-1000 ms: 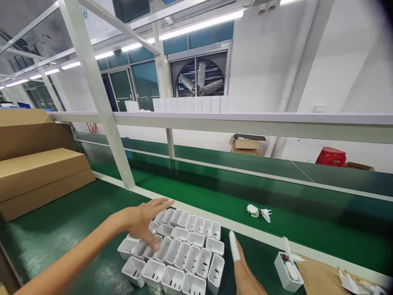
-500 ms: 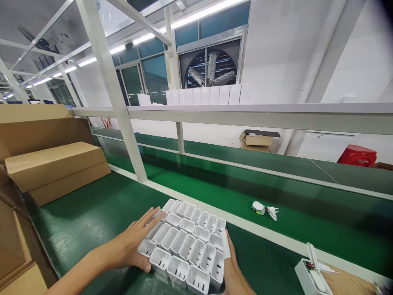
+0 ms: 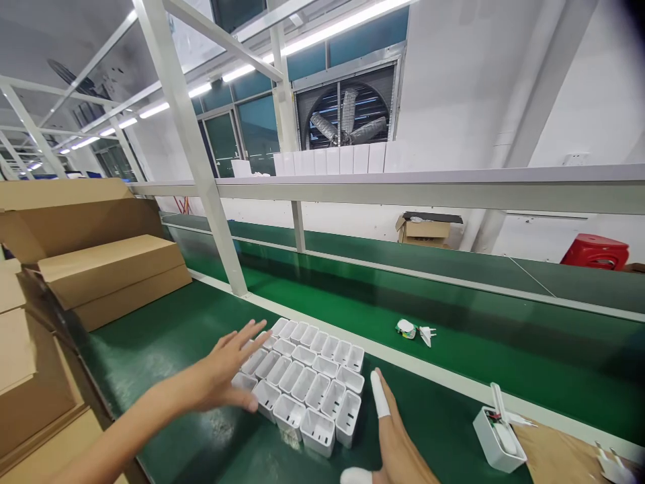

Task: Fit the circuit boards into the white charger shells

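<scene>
A block of small white plastic housings (image 3: 304, 383), open at the top and packed side by side in rows, stands on the dark green worktop (image 3: 166, 376). My left hand (image 3: 226, 373) is spread over the left edge of the block, fingers stretched out; whether it touches the housings I cannot tell. On the other side, my right hand (image 3: 390, 423) is apart from the block, its fingers extended and its palm turned toward it. White finger covers (image 3: 380, 395) sit on its thumb and a finger. Neither hand holds anything.
A single white housing (image 3: 498, 437) with parts in it stands at the lower right beside brown cardboard (image 3: 559, 454). On the green belt (image 3: 322, 282) lie a small circuit piece (image 3: 406, 329) and a white plug (image 3: 427, 335). Cardboard boxes (image 3: 121, 275) fill the left side. A white post (image 3: 206, 175) rises ahead.
My right hand has come away from the right side of the block. My left hand has lifted and loosened at the left edge. The view has shifted slightly.
</scene>
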{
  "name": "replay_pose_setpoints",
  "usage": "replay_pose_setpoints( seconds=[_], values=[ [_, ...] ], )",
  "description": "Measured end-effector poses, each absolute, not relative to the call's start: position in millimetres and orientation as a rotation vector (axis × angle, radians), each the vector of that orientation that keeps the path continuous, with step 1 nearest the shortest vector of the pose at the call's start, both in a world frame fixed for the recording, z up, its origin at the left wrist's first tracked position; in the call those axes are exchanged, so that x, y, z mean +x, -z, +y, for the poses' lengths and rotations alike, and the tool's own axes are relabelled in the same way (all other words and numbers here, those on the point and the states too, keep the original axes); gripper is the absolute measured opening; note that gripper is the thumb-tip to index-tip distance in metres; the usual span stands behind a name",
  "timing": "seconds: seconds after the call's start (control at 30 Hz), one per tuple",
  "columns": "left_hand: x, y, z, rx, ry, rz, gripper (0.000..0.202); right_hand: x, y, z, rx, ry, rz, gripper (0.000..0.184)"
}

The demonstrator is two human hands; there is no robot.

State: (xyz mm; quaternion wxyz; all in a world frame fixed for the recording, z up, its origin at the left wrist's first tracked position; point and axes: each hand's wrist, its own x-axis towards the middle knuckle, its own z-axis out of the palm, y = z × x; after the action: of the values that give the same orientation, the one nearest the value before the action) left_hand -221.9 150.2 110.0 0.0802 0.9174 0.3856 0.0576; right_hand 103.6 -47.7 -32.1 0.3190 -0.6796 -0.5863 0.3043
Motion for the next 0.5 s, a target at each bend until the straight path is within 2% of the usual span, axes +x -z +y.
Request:
replay_pose_setpoints(
  seconds=[0.1,0.23,0.3,0.4,0.5],
  values=[
    [-210.1,-162.8,153.6,2.676,-0.399,1.201,0.085,141.0,39.7,-72.3,-1.888,-0.767,-1.641,0.096],
    [-164.8,-201.6,161.4,2.573,-0.678,1.115,0.075,178.9,41.8,-104.8,-1.811,-0.671,-1.806,0.055],
    [-129.9,-196.0,166.6,2.537,-0.648,1.050,0.071,185.7,41.5,-114.2,-1.728,-0.622,-1.847,0.042],
    [-65.2,-165.3,174.5,2.575,-0.485,0.900,0.065,186.1,46.3,-116.2,-1.638,-0.479,-1.905,0.028],
    [5.3,-127.7,180.5,2.658,-0.242,0.753,0.056,185.9,57.7,-110.1,-1.598,-0.319,-1.976,0.030]
  ],
)
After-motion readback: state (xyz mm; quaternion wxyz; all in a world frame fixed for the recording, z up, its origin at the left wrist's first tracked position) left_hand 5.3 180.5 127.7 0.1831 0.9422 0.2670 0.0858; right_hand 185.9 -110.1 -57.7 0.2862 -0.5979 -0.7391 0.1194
